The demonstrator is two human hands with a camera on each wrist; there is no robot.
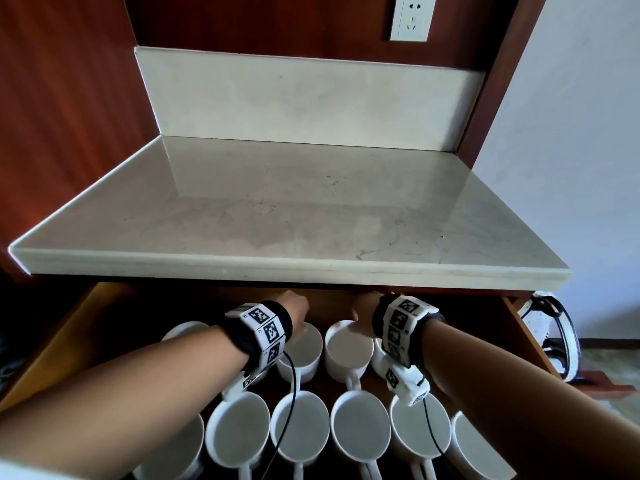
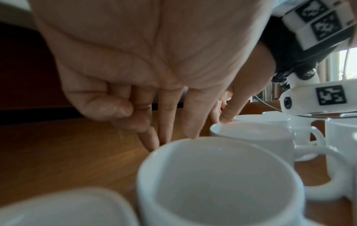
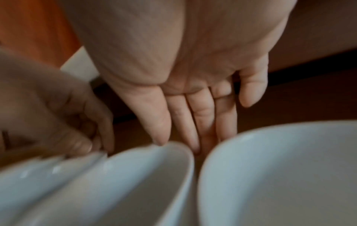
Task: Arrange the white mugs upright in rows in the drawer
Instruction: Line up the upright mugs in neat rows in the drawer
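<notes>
Nearest the lens, on the near side of both grips: a front row of glossy white ceramic mugs (image 1: pixel 299 426), upright, handles toward the wearer. Above both grips, a pale marble-look stone tabletop (image 1: pixel 277 216), overhanging the open orange-brown wooden drawer (image 1: pixel 69 341) holding every mug.

Left grip (image 1: pixel 294 306) open: fingers straight, reaching down behind the far wall of a back-row white mug (image 1: pixel 304 351), clasping nothing. Right grip (image 1: pixel 363 306) likewise open: fingers straight down the far side of the neighbouring back-row mug (image 1: pixel 346 348), thumb tip on its rim.

Probably squaring up the back row. To do it well:
- Draw both mugs toward the wrists together with flat fingers.
- Press low on the wall to avoid tipping.
- Stop just short of the front row.
- Keep handles pointing one way.
- Mind the dangling black cables (image 1: pixel 293 372).

Counted: one tabletop, one drawer, six mugs in the front row, at least four behind with some hidden under the wrists, two grips.
</notes>
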